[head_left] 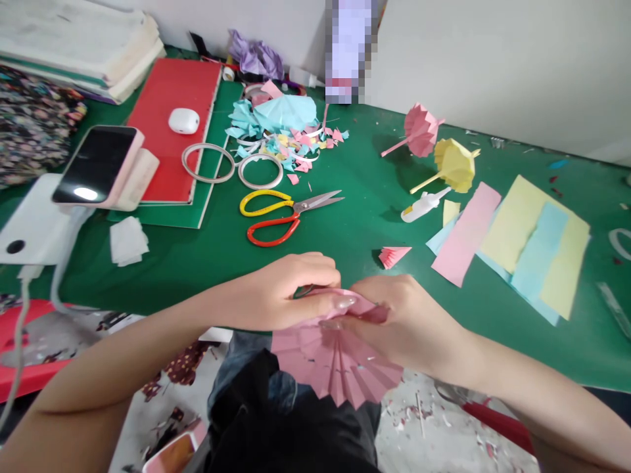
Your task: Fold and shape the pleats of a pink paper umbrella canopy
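A pleated pink paper fan hangs over the table's front edge, its folds spread downward in a scalloped round. My left hand pinches its upper part from the left, thumb on top. From the right, my right hand grips the same paper, thumb near the left thumb. The curled fingers of both hands are partly hidden behind the paper. Just beyond my right hand lies a small folded pink paper cone. Scissors with one yellow and one red handle lie beyond my left hand, blades pointing right.
Two tape rolls lie beside a heap of paper scraps. Pink and yellow paper umbrellas stand at the back right near a white glue bottle. Coloured paper sheets lie right. A phone rests left, near a red book.
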